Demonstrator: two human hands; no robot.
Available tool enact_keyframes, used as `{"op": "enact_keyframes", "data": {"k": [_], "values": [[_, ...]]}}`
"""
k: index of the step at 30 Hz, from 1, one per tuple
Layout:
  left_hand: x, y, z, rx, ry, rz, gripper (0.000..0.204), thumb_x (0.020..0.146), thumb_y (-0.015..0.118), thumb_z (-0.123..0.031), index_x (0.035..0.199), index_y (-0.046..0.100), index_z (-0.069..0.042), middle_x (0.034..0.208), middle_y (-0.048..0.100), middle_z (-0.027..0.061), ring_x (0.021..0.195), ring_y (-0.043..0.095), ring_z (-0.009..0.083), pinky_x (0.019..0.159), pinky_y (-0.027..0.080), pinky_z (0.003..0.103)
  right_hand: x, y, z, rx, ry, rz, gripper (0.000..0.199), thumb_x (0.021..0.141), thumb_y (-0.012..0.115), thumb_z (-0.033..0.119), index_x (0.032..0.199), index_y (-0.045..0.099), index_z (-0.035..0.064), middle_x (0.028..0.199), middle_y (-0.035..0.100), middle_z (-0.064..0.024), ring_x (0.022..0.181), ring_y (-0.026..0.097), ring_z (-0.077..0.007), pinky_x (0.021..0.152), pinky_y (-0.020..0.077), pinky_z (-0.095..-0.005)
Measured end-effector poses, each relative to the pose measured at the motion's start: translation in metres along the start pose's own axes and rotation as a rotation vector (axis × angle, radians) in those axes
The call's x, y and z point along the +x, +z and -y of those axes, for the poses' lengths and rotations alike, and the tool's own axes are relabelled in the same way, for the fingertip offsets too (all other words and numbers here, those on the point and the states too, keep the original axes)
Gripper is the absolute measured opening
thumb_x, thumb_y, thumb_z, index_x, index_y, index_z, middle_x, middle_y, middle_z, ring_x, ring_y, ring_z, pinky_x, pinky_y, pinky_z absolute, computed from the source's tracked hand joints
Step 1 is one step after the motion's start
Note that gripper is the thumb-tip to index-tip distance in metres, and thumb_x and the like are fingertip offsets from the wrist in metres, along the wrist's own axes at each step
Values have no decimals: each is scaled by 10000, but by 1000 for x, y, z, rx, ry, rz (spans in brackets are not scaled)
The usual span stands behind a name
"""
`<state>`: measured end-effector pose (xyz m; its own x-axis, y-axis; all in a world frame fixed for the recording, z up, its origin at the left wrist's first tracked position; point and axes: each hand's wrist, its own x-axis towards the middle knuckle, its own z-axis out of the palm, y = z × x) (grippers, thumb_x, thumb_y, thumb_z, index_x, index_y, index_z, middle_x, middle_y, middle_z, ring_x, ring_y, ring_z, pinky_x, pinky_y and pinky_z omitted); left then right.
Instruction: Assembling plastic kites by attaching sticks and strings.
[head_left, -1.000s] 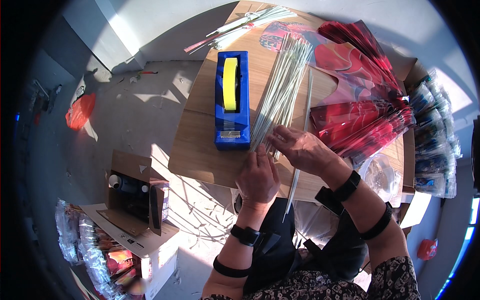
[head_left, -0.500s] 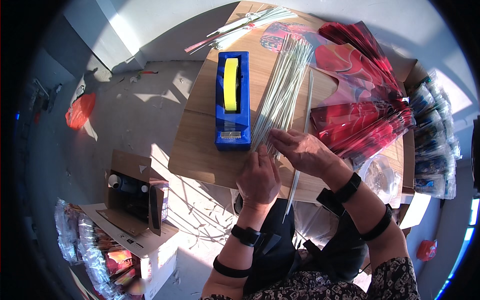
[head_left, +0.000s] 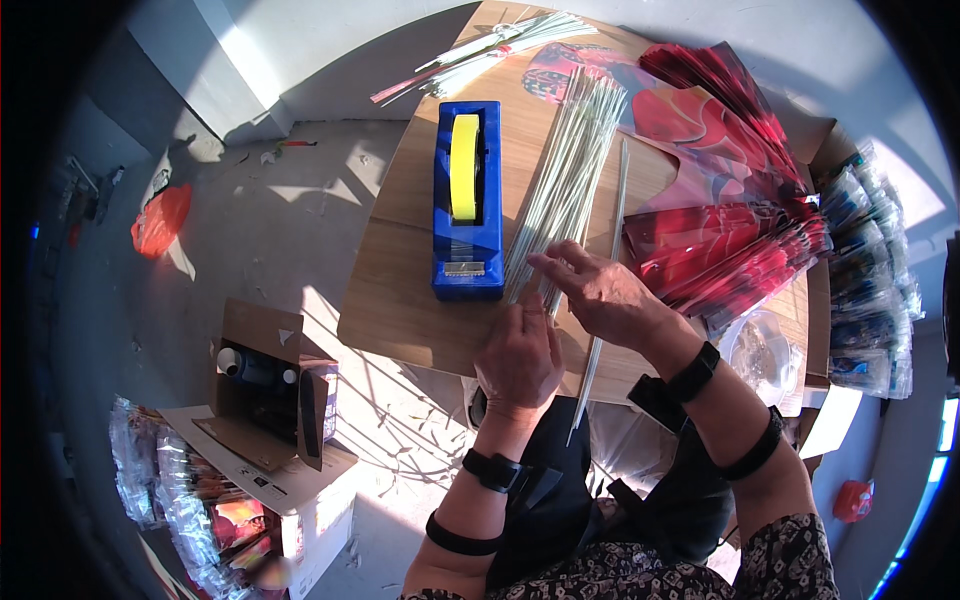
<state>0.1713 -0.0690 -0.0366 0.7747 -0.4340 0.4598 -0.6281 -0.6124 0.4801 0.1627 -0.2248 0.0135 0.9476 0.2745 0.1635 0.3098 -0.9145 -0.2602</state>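
Note:
A bundle of thin pale sticks (head_left: 567,180) lies lengthwise on the wooden table, its near ends under my hands. My left hand (head_left: 518,355) is closed at those near ends, fingertips pressed together. Above and to its right, my right hand (head_left: 605,295) bends over the sticks with its fingers drawn together. What either hand pinches is too small to make out. Just left of the bundle stands a blue tape dispenser (head_left: 440,220) with a yellow roll of tape (head_left: 463,168). Two or so loose sticks (head_left: 619,200) lie to the right, jutting over the near edge.
Red printed plastic sheets (head_left: 720,235) are fanned out on the table's right. More sticks (head_left: 500,55) lie at the far edge. A clear plastic tub (head_left: 757,350) sits near right, beside a carton with bagged blue items (head_left: 868,290). Open cardboard boxes (head_left: 265,480) stand on the floor at left.
My right hand's fingertips have lifted slightly and shifted a little left over the sticks. My left hand is nearly where it was. The dispenser and bundle have not visibly moved.

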Motion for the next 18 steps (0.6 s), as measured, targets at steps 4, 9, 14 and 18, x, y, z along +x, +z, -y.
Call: {"op": "enact_keyframes", "data": {"k": [4, 9, 14, 18], "values": [[-1, 1, 0, 5, -1, 2, 318, 807, 578, -161, 1102, 558, -43, 792, 531, 75, 684, 590, 237, 545, 503, 339, 2, -2, 2, -22, 69, 121, 502, 729, 562, -14, 1226, 493, 14, 1147, 518, -162, 861, 637, -322, 704, 549, -371], [-1, -2, -2, -54, -71, 58, 368, 824, 581, -172, 1178, 575, -71, 811, 556, 106, 698, 599, 287, 601, 500, 380, -5, 8, -5, -41, -14, -4, 543, 666, 588, -95, 1191, 535, 32, 1126, 545, -157, 901, 628, -307, 736, 557, -332], [-1, -1, -1, -30, -39, 38, 321, 816, 583, -161, 1119, 574, -56, 788, 539, 85, 677, 590, 257, 558, 497, 355, -7, 9, -7, -6, -41, -32, 521, 649, 609, -96, 1155, 550, 17, 1156, 551, -169, 945, 623, -307, 756, 556, -328], [0, -1, 0, -11, 4, -3, 266, 806, 585, -147, 1049, 576, -38, 767, 522, 70, 663, 585, 232, 518, 493, 335, -7, 8, -7, -12, -42, -47, 462, 655, 608, -88, 1106, 574, 3, 1155, 553, -167, 952, 622, -305, 766, 556, -330]]}}
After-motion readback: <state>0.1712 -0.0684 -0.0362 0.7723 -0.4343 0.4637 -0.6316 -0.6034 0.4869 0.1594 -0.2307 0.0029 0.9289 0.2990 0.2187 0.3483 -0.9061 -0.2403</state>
